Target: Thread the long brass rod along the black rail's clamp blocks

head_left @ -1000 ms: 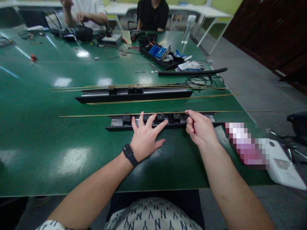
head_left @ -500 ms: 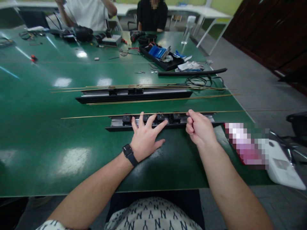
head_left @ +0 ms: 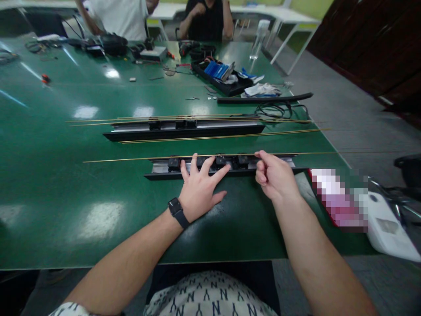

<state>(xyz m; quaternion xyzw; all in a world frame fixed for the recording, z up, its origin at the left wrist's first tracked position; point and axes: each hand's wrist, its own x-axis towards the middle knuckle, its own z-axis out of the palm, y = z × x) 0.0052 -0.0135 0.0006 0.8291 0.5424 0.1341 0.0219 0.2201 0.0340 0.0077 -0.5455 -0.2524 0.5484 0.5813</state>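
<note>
Left hand (head_left: 200, 191) spread across the near rail (head_left: 243, 173), right hand (head_left: 276, 177) pinching a thin rod (head_left: 115, 160); more rods (head_left: 223, 136) lie along the far rail (head_left: 184, 133).

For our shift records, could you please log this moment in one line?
left hand: spread over near rail | right hand: pinching golden rod | golden rod: lengthwise along near rail

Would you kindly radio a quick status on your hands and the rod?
Left hand spread, reaching over near rail. Right hand pinching thin gold rod, which extends past both rail ends. Just beyond, apart from both hands: second rail, more gold rods.
</note>
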